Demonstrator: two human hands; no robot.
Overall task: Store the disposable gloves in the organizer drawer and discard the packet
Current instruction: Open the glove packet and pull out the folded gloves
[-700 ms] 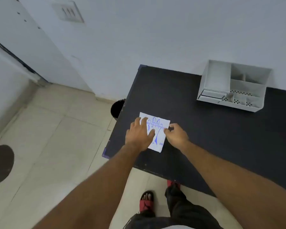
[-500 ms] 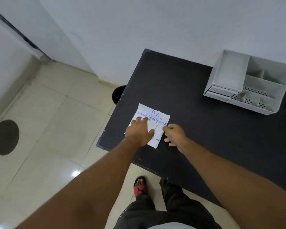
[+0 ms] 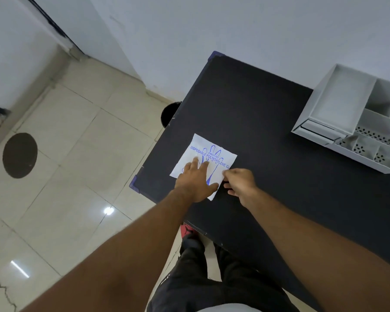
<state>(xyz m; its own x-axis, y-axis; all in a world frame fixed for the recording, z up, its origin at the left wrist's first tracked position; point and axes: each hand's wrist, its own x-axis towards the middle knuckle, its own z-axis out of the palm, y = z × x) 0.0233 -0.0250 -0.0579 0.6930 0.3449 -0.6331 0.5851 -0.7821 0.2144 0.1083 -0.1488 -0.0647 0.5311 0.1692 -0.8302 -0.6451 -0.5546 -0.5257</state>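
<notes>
Evidently you were opening the packet (image 3: pixel 208 157) near the counter (image 3: pixel 268 131) corner, left hand (image 3: pixel 195 183) flat on it, right hand (image 3: pixel 240 181) fingers pinching its edge; next, pull gloves out toward the organizer (image 3: pixel 338 115).

Plain room: black table (image 3: pixel 257 122), tiled floor (image 3: pixel 81 154), bare white wall (image 3: pixel 234 25).

The white packet (image 3: pixel 208 154) on the black table (image 3: pixel 268 136) carries blue print: "EMBOSSED" in small letters, and below it "DISPOSABLE POLYETHYLENE G", cut off at the 3 o'clock edge. A blue glove outline sits behind the words. No other text is readable.
</notes>
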